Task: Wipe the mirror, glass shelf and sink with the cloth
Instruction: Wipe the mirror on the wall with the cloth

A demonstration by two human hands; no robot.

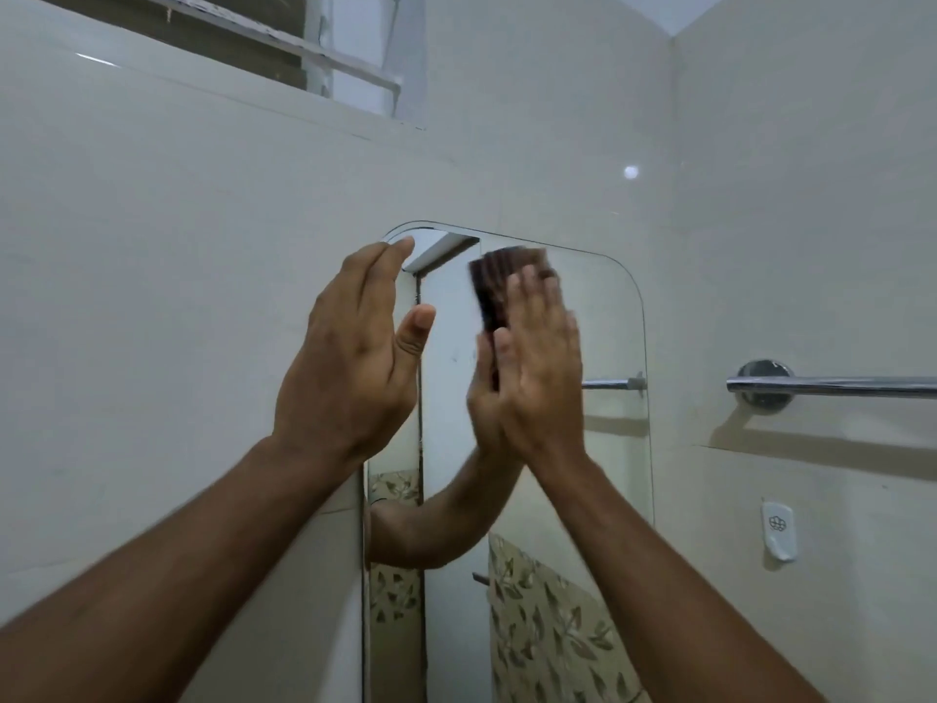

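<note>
A tall mirror point(613, 449) with rounded top corners hangs on the pale wall. My right hand point(542, 367) presses a dark brown cloth point(499, 281) flat against the mirror's upper part; the hand and cloth look blurred. My left hand point(350, 357) is raised at the mirror's left edge, fingers straight and together, thumb apart, holding nothing. The mirror reflects my arm, a door frame and leaf-patterned tiles. The glass shelf and the sink are out of view.
A chrome towel bar point(831, 385) is fixed on the right wall beside the mirror. Below it sticks a small white wall hook point(779, 530). A louvred window point(284, 43) sits high on the left wall.
</note>
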